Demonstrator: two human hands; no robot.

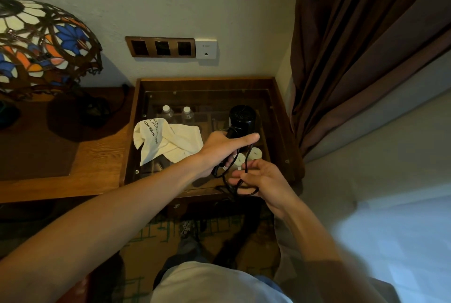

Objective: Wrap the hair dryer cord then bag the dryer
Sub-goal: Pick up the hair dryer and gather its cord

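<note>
You hold the hair dryer by its handle in your left hand, closed around the handle with the forefinger stretched out straight; the dryer hangs above the glass-topped table, toward its 2 o'clock corner. The cord drops from the handle in loose loops to your right hand, at 5 o'clock from the dryer, where the fingers are half curled and pinch the cord lightly.

The loops look slack, so I think they can slide off your fingers and come undone if the pinch loosens. A hanging loop may also catch the two small white lids just under your hands and sweep them away. The cloth bag lies crumpled at 9 o'clock from the dryer; I cannot see its mouth, so bagging with one hand may let the wrap spring open.
</note>
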